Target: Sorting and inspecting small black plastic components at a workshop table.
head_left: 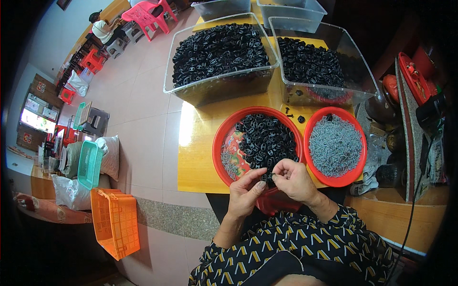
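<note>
Left hand (244, 193) and right hand (295, 182) are meeting over the near edge of a wide red basin (217, 152), their fingertips drawing close around a small black part (268, 179). The left hand is curving its thumb and forefinger toward that part, though whether it is actually gripping it I cannot tell; the right hand is pressing thumb and forefinger together just beside it, and anything between those tips is too small to make out. Inside the basin, many black oval parts (267, 136) are lying heaped toward the middle and right, while a few silver screws (231, 164) are resting at the left over a patterned bottom. Just to the right, a smaller red bowl (339, 181) is holding a thick mound of grey screws (335, 145). Both vessels are sitting on a glossy yellow surface (195, 162), where a loose black piece (301, 119) is lying between them, toward the far side. Behind, a clear left bin (229, 88) and a clear right bin (365, 90) are holding more black parts. Off to the left, an orange crate (117, 224) is standing on the floor (148, 171), near a green basket (89, 164). Farther away, another person (102, 31) is sitting near a pink chair (144, 16).
</note>
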The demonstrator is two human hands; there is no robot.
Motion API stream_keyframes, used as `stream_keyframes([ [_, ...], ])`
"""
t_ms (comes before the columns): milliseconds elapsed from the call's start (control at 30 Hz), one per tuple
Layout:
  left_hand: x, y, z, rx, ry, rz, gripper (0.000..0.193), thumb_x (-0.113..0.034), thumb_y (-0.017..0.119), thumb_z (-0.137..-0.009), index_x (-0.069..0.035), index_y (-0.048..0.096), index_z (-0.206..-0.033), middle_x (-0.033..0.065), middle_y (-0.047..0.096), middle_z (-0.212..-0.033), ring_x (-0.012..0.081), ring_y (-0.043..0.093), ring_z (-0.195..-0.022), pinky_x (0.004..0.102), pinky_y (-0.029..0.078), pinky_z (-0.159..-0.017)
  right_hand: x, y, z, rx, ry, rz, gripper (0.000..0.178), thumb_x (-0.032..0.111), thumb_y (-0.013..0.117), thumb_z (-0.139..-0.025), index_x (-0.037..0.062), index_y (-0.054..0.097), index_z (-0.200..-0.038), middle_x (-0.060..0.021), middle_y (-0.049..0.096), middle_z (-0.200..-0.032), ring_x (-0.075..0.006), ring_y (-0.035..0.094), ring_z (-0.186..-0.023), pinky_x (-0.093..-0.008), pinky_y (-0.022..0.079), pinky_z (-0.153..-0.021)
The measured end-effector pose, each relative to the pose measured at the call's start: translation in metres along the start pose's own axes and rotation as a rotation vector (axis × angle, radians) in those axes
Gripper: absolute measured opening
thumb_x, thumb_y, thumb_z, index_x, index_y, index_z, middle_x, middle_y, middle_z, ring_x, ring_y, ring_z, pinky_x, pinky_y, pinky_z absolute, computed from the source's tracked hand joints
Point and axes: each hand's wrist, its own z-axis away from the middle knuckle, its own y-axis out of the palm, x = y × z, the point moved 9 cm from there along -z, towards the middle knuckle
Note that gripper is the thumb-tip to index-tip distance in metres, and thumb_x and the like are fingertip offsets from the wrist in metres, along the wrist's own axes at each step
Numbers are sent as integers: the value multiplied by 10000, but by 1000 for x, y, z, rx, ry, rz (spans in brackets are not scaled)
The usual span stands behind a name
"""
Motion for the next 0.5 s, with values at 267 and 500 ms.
stream_keyframes([
  [267, -2, -1, 0, -1, 18, -56, 308, -5, 570, -803, 39, 534, -1105, 47, 520, -946, 95, 516, -822, 213, 427, -732, 1, 2, -1, 16, -15, 7, 51, 15, 566, -760, 5, 530, -795, 27, 515, -661, -18, 482, -593, -180, 406, -509],
  [500, -11, 2, 0, 59, 156, -314, 327, -20, 574, -807, 57, 513, -1119, 83, 532, -1043, 138, 543, -909, 256, 447, -802, -3, 5, -2, 38, -21, -54, 50, 15, 559, -771, 6, 525, -807, 25, 515, -673, -14, 479, -592, -178, 410, -513],
])
